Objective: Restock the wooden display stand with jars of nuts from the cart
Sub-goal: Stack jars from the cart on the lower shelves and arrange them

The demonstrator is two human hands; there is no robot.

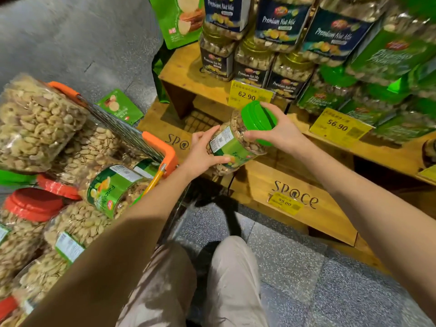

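Nut jar [232,147] is in the air between your two hands, tilted so its lid [257,121] points up and to the right. It hangs in front of the lower tier of the wooden display stand [306,192], above the board stamped "SP@CE". It is clear plastic packed with pale nuts. A green label wraps it, reading "Fancy", with a white printed panel beside it. The lid is bright green with a ribbed edge.

Your left hand [205,149] grips the jar's body, fingers curled across the label. Your right hand [278,131] wraps over the lid from the right, thumb on its rim.

To your left, the orange-trimmed cart [132,131] holds more jars of nuts, some with red lids [33,204], and one green-labelled jar [113,190] lying on its side. On the stand above, blue-labelled jars [250,69] are stacked beside green-labelled ones [330,100], with yellow price tags [247,94] below them.
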